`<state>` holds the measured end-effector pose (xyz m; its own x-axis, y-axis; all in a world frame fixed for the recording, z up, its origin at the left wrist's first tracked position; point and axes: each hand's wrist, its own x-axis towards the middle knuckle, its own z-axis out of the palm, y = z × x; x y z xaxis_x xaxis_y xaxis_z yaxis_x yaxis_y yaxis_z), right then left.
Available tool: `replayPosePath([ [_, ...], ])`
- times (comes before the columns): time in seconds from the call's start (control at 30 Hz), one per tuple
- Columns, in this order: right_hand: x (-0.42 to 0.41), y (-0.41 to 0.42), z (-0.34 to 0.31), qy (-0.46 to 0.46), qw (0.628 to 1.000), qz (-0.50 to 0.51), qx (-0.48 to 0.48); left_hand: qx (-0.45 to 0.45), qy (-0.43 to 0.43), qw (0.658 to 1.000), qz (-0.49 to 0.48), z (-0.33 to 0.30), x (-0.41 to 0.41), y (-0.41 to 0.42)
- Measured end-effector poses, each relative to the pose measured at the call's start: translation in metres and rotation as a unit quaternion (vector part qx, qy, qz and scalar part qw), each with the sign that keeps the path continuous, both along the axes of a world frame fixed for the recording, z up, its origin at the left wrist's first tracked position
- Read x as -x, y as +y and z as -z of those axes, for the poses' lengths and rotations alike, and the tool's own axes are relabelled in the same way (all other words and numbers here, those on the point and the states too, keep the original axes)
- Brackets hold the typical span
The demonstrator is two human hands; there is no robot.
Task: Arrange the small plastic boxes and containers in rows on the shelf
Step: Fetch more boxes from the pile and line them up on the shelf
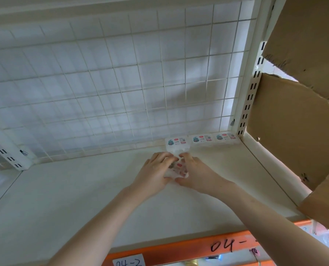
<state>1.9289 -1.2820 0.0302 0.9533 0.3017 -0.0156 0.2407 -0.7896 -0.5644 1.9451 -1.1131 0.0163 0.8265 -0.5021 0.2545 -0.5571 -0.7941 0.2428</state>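
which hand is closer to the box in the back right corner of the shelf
Right. The right hand lies nearer the corner box, which sits behind it and to its right; the left hand is farther left. Neither touches it.

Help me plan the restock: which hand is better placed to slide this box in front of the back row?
Probably the right hand: it sits nearer the back row at the shelf's right corner. Both hands grip the box; the left hand lies farther away.
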Motion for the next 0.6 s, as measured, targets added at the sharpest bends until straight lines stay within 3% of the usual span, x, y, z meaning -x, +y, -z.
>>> replayPosePath([
  [0.17,-0.014,0.01,-0.003,-0.021,0.998,-0.053,-0.029,-0.056,0.04,0.997,-0.028,-0.008,-0.01,0.015],
  [0.4,-0.027,0.007,0.006,-0.138,0.988,0.043,-0.051,-0.012,0.015,0.991,-0.129,-0.011,-0.033,0.044],
  [0.6,-0.024,0.001,0.006,-0.111,0.99,0.07,-0.044,-0.009,0.016,0.988,-0.153,-0.011,-0.059,0.042],
])
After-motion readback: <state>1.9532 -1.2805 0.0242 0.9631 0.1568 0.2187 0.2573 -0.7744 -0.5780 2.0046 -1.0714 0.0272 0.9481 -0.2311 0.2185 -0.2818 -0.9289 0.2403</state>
